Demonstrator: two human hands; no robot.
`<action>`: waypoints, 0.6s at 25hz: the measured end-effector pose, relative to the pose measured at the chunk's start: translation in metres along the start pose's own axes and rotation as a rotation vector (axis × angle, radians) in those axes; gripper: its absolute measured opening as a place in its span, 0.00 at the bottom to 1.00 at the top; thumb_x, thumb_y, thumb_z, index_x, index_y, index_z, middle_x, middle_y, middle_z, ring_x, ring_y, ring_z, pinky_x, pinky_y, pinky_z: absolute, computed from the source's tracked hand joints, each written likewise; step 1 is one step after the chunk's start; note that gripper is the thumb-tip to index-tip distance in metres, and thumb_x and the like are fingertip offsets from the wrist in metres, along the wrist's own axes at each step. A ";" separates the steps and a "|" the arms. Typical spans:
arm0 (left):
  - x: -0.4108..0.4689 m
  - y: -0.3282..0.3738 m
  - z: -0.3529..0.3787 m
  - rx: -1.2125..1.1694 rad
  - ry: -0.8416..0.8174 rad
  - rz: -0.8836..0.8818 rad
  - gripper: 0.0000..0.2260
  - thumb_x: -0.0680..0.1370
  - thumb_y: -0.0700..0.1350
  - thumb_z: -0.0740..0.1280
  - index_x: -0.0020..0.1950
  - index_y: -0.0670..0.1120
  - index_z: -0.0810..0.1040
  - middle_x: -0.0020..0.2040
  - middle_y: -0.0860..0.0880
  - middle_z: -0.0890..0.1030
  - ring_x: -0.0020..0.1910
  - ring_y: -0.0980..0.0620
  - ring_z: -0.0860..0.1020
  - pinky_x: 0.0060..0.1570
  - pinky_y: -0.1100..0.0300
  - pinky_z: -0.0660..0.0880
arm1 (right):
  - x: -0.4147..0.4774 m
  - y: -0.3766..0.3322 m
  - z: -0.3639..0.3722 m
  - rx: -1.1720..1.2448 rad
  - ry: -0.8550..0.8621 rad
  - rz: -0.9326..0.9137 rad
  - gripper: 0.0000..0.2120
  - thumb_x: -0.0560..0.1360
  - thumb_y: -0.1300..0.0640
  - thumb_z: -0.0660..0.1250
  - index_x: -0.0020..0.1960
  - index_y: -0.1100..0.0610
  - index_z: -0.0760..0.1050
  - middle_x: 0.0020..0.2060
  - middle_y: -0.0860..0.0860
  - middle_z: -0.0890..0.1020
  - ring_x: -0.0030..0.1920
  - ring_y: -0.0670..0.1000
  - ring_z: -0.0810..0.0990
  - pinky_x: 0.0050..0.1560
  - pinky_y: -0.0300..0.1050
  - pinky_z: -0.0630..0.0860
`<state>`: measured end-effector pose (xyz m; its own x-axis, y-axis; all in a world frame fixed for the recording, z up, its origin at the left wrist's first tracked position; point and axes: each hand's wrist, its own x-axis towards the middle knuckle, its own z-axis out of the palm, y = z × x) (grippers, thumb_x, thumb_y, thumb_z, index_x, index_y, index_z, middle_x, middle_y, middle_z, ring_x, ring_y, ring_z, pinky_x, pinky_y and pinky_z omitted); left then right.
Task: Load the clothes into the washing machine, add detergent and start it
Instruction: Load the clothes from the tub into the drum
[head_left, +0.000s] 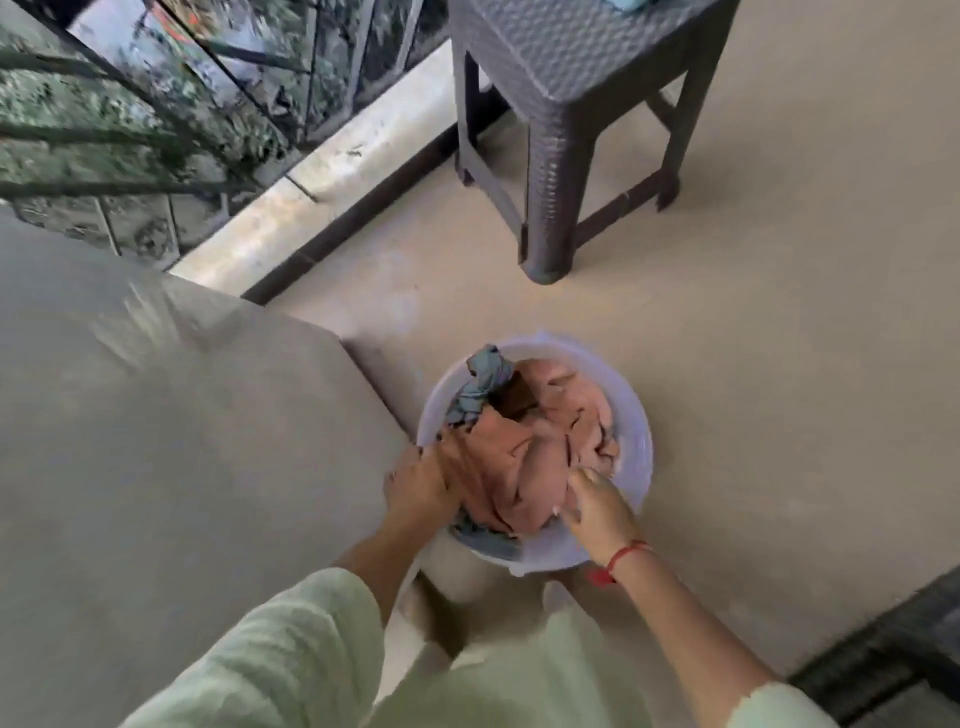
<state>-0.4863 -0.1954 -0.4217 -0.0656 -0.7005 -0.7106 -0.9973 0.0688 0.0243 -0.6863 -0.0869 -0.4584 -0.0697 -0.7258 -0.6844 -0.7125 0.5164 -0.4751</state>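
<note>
the fingers (441, 470) of the left hand (421, 486) are clenched into the pink cloth (524, 462) at the left rim of the tub, low in the centre of the frame. the fingers (584, 480) of the right hand (597, 509) are curled onto the same pink cloth at the lower right rim; whether they grip it or only press on it cannot be told through the blur. one white round tub (636, 436) is seen, set on the floor (753, 364). two kinds of cloth are counted in it: the pink one filling most of it, and a grey-blue twisted one (480, 384) at its upper left. one red thread (626, 556) is tied around the right wrist. two pale green sleeves (291, 639) are seen at the bottom of the frame. one dark woven stool (566, 67) stands in the upper right. the floor is plain beige. a large grey covered shape (156, 441) fills the left, just beside the tub. a railing (156, 104) with greenery behind it runs across the upper left.
</note>
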 end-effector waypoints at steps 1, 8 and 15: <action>0.011 -0.004 0.014 -0.009 0.041 -0.022 0.25 0.77 0.53 0.63 0.71 0.46 0.62 0.65 0.43 0.71 0.64 0.43 0.69 0.62 0.51 0.69 | 0.022 0.000 0.013 -0.003 -0.010 -0.003 0.28 0.73 0.55 0.67 0.70 0.58 0.63 0.65 0.56 0.71 0.61 0.59 0.73 0.57 0.52 0.73; 0.070 -0.031 0.058 -0.017 0.213 0.020 0.11 0.76 0.48 0.66 0.58 0.53 0.78 0.64 0.48 0.68 0.62 0.45 0.68 0.58 0.51 0.66 | 0.143 -0.009 0.057 -0.003 -0.037 0.044 0.32 0.70 0.47 0.71 0.69 0.55 0.65 0.62 0.57 0.75 0.64 0.59 0.71 0.64 0.53 0.69; 0.017 -0.015 0.000 -0.296 -0.262 0.272 0.09 0.77 0.40 0.63 0.57 0.44 0.75 0.52 0.44 0.79 0.53 0.45 0.76 0.56 0.54 0.73 | 0.038 -0.032 0.013 0.340 0.200 0.045 0.07 0.75 0.60 0.64 0.39 0.58 0.71 0.39 0.56 0.75 0.40 0.55 0.74 0.41 0.45 0.68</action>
<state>-0.4729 -0.2083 -0.4345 -0.3529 -0.4804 -0.8029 -0.9138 -0.0075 0.4062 -0.6570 -0.1250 -0.4764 -0.2540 -0.7555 -0.6039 -0.4361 0.6467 -0.6258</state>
